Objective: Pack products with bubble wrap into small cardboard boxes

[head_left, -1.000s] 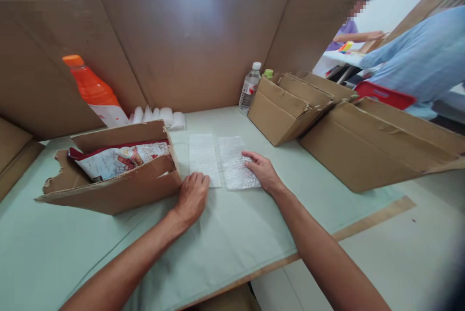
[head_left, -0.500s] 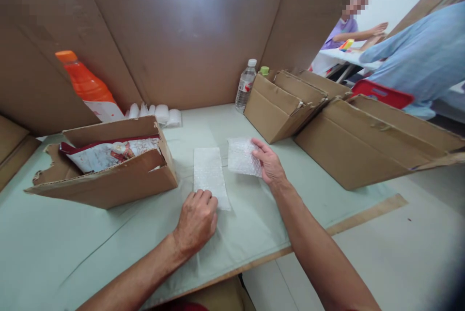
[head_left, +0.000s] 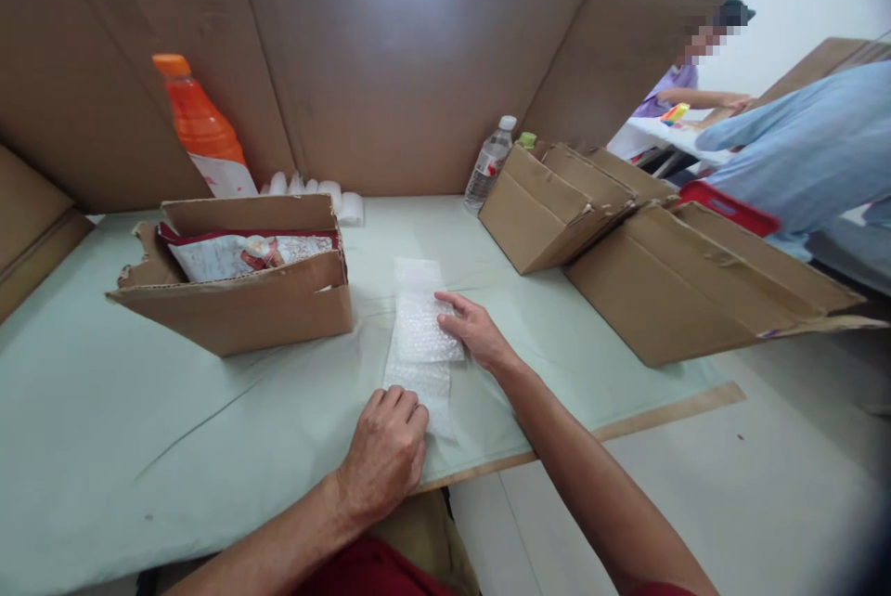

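Observation:
Two pieces of bubble wrap lie on the pale green table cover (head_left: 139, 429). The long strip (head_left: 415, 277) runs away from me. A shorter piece (head_left: 423, 338) lies on top of its middle. My right hand (head_left: 471, 330) rests with its fingers on the right edge of the shorter piece. My left hand (head_left: 385, 453), fingers curled, presses the near end of the long strip against the table.
An open torn cardboard box (head_left: 237, 310) with a printed packet (head_left: 243, 252) stands left. An orange bottle (head_left: 201, 127) and white rolls (head_left: 334, 197) are behind it. Cardboard boxes (head_left: 557, 206) and a water bottle (head_left: 490, 165) stand right. Cardboard walls surround the table. Other people sit at the far right.
My right hand has carried the shorter bubble wrap piece left and laid it on the long strip. My left hand has slid the strip's near end toward me.

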`<control>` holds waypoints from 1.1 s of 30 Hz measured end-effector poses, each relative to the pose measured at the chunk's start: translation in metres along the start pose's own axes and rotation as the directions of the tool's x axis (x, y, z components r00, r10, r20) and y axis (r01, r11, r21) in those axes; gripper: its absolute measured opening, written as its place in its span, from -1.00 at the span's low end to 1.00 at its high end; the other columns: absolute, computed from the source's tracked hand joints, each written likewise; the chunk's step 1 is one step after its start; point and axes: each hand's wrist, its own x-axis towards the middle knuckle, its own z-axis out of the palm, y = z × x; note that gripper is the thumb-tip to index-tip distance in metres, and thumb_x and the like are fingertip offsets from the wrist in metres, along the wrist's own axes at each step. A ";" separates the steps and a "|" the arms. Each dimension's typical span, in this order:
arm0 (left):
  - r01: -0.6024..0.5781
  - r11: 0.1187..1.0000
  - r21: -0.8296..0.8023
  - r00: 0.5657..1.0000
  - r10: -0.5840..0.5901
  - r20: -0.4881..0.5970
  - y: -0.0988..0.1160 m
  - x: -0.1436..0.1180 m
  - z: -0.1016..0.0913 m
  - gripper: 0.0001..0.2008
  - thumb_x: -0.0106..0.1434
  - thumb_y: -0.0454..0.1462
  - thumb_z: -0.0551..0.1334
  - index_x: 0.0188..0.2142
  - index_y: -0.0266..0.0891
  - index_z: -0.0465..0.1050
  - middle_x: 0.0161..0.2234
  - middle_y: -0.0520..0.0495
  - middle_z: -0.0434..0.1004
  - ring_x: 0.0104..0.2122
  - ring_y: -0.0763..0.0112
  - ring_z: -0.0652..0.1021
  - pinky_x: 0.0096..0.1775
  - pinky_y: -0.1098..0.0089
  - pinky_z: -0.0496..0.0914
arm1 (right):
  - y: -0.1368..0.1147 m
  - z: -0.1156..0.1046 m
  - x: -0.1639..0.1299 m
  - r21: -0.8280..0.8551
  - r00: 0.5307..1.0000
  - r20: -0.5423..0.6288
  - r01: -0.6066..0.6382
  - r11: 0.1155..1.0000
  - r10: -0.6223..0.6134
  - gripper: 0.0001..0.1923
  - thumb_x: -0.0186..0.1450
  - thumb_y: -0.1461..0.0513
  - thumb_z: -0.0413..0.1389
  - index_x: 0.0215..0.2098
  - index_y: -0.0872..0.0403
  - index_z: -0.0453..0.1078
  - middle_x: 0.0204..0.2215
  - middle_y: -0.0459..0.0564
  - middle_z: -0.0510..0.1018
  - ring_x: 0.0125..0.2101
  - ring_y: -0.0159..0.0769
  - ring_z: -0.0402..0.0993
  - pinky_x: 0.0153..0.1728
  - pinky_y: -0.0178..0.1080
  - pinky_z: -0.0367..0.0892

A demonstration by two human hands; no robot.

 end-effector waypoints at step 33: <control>-0.041 0.999 0.013 0.994 0.042 -0.099 -0.003 -0.006 -0.003 -0.79 0.12 -0.52 0.20 -0.35 -0.19 0.37 -0.34 -0.04 0.47 -0.30 0.21 0.44 -0.29 0.22 0.37 | -0.006 0.002 -0.031 -0.886 0.991 0.073 0.116 0.449 -0.111 -0.55 0.31 0.23 0.07 0.15 0.01 0.47 -0.42 -0.06 0.61 -0.40 -0.25 0.47 -0.32 -0.27 0.27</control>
